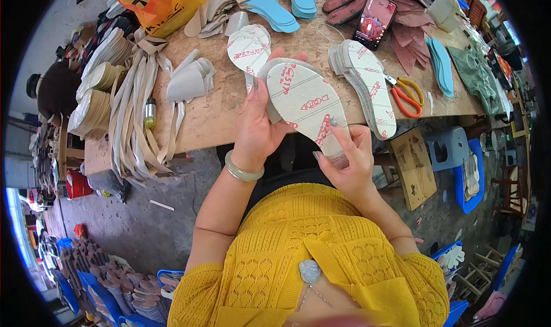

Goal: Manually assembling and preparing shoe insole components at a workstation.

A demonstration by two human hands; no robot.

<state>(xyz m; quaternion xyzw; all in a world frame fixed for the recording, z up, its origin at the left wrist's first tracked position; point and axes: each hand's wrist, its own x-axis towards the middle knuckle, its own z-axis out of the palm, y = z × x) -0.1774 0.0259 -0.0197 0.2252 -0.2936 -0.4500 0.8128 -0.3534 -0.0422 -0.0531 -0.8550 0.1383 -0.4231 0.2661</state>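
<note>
Over the table's front edge, my left hand (257,126) is closed on the wide end of a white insole board (304,100) with red print and thin dark lines. A greyish layer shows behind its left edge, perhaps a second board. My right hand (353,163) pinches the same board at its narrow lower end, thumb and fingers at the edge. Right of the board lies a stack of similar insole boards (370,83). Another pile of printed boards (248,47) rests behind my left hand.
Orange-handled scissors (406,100) lie beside the stack, with a phone (374,20) behind. Beige strips (132,109) hang over the table's left edge near a small bottle (150,113). Blue insoles (270,14) and dark red pieces (410,37) lie farther back. A wooden stool (412,169) stands right.
</note>
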